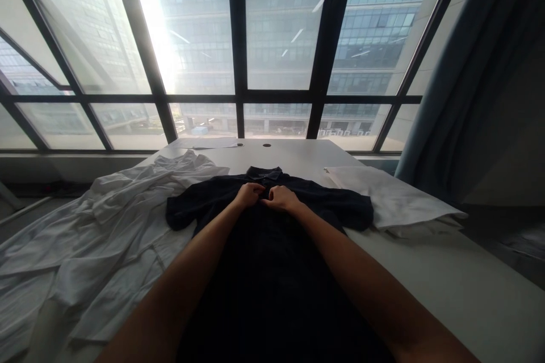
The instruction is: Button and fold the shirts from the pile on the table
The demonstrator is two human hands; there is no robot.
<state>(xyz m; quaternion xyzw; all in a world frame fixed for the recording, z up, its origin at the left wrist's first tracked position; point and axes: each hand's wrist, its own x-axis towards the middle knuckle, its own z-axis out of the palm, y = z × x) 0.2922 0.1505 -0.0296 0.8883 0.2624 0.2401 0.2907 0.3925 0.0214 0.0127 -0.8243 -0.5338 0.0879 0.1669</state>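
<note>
A white table (447,289) stands against a wall of dark-framed windows (238,57), with a bright glare upper left and office blocks beyond the glass. A grey-blue curtain (468,79) hangs at the right edge.

A dark navy short-sleeved polo shirt (272,272) lies flat, front up, along the middle of the table, collar toward the windows, sleeves spread to either side.

Your left hand (249,194) and right hand (280,198) meet just below the collar, knuckles nearly touching. Both are curled, fingers drawn together and pinching the dark cloth at the placket; the fingertips themselves are hidden.

To the left, a heap of crumpled white garments (97,238) touches the shirt's left sleeve. To the right, a folded white cloth (392,198) lies just beside the right sleeve.
</note>
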